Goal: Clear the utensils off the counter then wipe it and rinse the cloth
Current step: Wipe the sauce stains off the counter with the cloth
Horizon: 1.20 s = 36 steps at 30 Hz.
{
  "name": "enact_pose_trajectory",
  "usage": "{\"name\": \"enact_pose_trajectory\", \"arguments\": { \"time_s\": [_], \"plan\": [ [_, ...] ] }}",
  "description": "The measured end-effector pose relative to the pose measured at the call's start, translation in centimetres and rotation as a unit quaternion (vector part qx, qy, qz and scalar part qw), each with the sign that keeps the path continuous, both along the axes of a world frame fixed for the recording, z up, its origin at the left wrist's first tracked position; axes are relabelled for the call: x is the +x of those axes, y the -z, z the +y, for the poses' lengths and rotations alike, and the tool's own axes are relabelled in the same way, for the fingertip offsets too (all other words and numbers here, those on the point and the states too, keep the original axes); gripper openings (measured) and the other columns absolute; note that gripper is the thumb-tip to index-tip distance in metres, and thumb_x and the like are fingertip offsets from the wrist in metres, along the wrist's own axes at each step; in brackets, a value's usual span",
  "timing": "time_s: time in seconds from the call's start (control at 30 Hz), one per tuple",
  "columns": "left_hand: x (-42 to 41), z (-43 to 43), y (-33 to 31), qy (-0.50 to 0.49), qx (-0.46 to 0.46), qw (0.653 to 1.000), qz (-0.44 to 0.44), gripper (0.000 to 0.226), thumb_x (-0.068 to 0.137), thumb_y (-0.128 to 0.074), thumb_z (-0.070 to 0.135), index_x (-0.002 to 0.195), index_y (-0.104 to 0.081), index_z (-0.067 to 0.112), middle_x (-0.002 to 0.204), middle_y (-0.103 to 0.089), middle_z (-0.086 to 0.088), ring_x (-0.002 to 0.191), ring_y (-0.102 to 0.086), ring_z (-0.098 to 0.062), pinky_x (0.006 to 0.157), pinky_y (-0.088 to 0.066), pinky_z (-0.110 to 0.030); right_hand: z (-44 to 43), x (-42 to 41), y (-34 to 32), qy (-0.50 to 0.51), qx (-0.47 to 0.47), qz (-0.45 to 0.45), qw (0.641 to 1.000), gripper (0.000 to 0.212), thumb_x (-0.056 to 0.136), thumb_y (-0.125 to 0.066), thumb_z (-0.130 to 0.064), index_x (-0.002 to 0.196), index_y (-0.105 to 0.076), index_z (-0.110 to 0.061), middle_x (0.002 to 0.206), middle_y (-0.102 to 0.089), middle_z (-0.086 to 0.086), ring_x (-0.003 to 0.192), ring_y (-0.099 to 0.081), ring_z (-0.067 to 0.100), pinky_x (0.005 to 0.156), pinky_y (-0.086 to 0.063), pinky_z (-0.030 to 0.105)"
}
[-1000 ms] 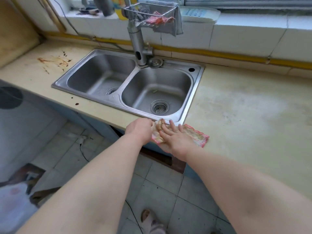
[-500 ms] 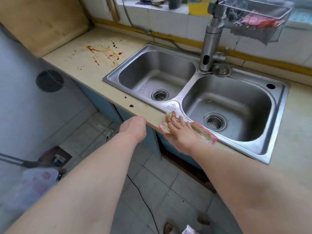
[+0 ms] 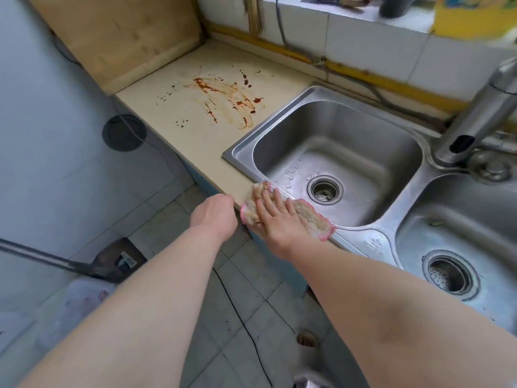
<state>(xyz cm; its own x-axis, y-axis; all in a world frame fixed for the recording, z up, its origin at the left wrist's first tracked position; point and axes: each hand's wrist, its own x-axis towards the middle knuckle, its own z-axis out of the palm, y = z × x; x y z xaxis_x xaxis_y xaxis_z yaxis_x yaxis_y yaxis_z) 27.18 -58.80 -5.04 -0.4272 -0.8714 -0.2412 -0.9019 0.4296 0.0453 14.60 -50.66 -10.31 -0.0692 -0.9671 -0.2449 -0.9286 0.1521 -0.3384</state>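
The right hand (image 3: 275, 219) lay flat, palm down, on the cloth (image 3: 305, 217), its grip wide with the fingers (image 3: 263, 201) spread and pressing rather than clasping. The cloth, beige with a pink edge, sat on the front strip of the table (image 3: 218, 161), overlapping the near rim of the sink (image 3: 372, 236) by the left basin. The left hand (image 3: 215, 214) hung just beside the cloth, off the table's front edge, curled downward; whether its grip was wide or narrow could not be told, as the fingers were hidden.

Farther back on the table, well apart from the cloth, a reddish-brown stain (image 3: 223, 102) was smeared and spattered to the left of the sink. A wooden board (image 3: 117, 37) leaned at the table's far left end. The tap (image 3: 475, 119) rose behind the divider between the two basins, each with a round drain.
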Motion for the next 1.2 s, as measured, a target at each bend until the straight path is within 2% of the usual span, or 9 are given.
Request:
{"name": "enact_pose_trajectory", "arguments": {
  "time_s": [0.4,0.7,0.77,0.83,0.87,0.9,1.0,1.13,1.2],
  "plan": [
    [1.0,-12.3,-1.0,0.006,-0.010,1.000,0.012,0.034,0.091,-0.042,0.005,0.118,-0.060,0.014,0.119,-0.061,-0.005,0.107,-0.058,-0.027,0.082,-0.049,-0.037,-13.3,2.0,0.0,-0.072,0.005,-0.021,0.997,0.065,0.103,-0.029,-0.038,0.154,0.003,-0.013,0.160,0.018,0.006,0.146,0.022,0.024,0.118,0.012,0.037],
    [4.2,-25.6,-2.4,0.027,0.004,0.997,0.077,0.043,0.094,-0.041,0.005,0.135,-0.049,0.014,0.135,-0.053,-0.006,0.118,-0.053,-0.026,0.092,-0.044,-0.037,-26.0,5.8,-0.3,0.057,0.011,-0.088,0.994,0.074,0.098,-0.041,-0.043,0.155,0.000,-0.019,0.161,0.013,0.002,0.147,0.016,0.026,0.120,0.006,0.048],
    [6.0,-28.7,-3.0,0.046,0.009,0.997,0.069,0.046,0.093,-0.039,0.002,0.136,-0.048,0.014,0.137,-0.052,-0.007,0.121,-0.052,-0.027,0.095,-0.044,-0.038,-28.5,6.6,-1.7,0.173,0.031,-0.290,0.941,0.069,0.095,-0.051,-0.033,0.154,-0.017,-0.018,0.161,-0.013,0.005,0.148,-0.010,0.027,0.118,-0.016,0.052],
    [7.2,-31.5,-3.5,0.054,0.008,0.997,0.063,0.047,0.092,-0.038,0.000,0.135,-0.049,0.014,0.136,-0.052,-0.006,0.119,-0.053,-0.026,0.093,-0.045,-0.038,-30.1,6.7,-4.0,0.302,0.002,-0.538,0.787,0.032,0.098,-0.046,-0.018,0.129,-0.049,-0.011,0.125,-0.057,0.011,0.116,-0.056,0.023,0.090,-0.053,0.039],
    [7.5,-32.8,-3.7,0.055,0.006,0.997,0.060,0.046,0.092,-0.039,0.000,0.134,-0.051,0.013,0.134,-0.054,-0.006,0.117,-0.054,-0.026,0.091,-0.045,-0.037,-30.8,6.2,-5.1,0.395,-0.050,-0.580,0.711,0.023,0.100,-0.041,-0.013,0.119,-0.056,-0.011,0.109,-0.063,0.009,0.099,-0.062,0.021,0.073,-0.058,0.032],
    [7.5,-33.9,-3.8,0.055,0.003,0.997,0.057,0.045,0.092,-0.040,0.000,0.133,-0.052,0.013,0.133,-0.055,-0.007,0.115,-0.054,-0.026,0.088,-0.045,-0.035,-31.5,5.3,-5.9,0.448,-0.098,-0.586,0.669,0.025,0.101,-0.038,-0.011,0.117,-0.057,-0.011,0.105,-0.064,0.009,0.092,-0.065,0.022,0.066,-0.058,0.031],
    [6.1,-35.7,-4.0,0.069,0.002,0.996,0.057,0.044,0.092,-0.042,0.000,0.132,-0.054,0.014,0.129,-0.057,-0.007,0.111,-0.056,-0.026,0.082,-0.044,-0.032,-31.9,2.8,-8.5,0.482,-0.172,-0.582,0.632,0.027,0.099,-0.039,-0.009,0.122,-0.053,-0.007,0.101,-0.065,0.014,0.077,-0.066,0.023,0.065,-0.058,0.036],
    [1.9,-35.4,-3.2,0.141,0.006,0.987,0.079,0.044,0.093,-0.044,0.005,0.134,-0.052,0.017,0.131,-0.057,-0.005,0.113,-0.056,-0.025,0.085,-0.049,-0.036,-29.8,0.0,-8.0,0.561,-0.166,-0.356,0.729,0.032,0.087,-0.056,-0.010,0.119,-0.061,-0.014,0.106,-0.067,0.000,0.099,-0.062,0.020,0.081,-0.053,0.030],
    [-0.5,-34.5,-2.4,0.180,0.026,0.978,0.097,0.044,0.097,-0.046,0.016,0.140,-0.044,0.021,0.140,-0.050,-0.004,0.124,-0.049,-0.026,0.094,-0.047,-0.040,-27.4,-0.8,-6.9,0.629,-0.146,-0.213,0.733,0.045,0.086,-0.049,-0.005,0.126,-0.058,-0.022,0.123,-0.063,-0.001,0.111,-0.058,0.021,0.088,-0.046,0.028]
  ]
}}
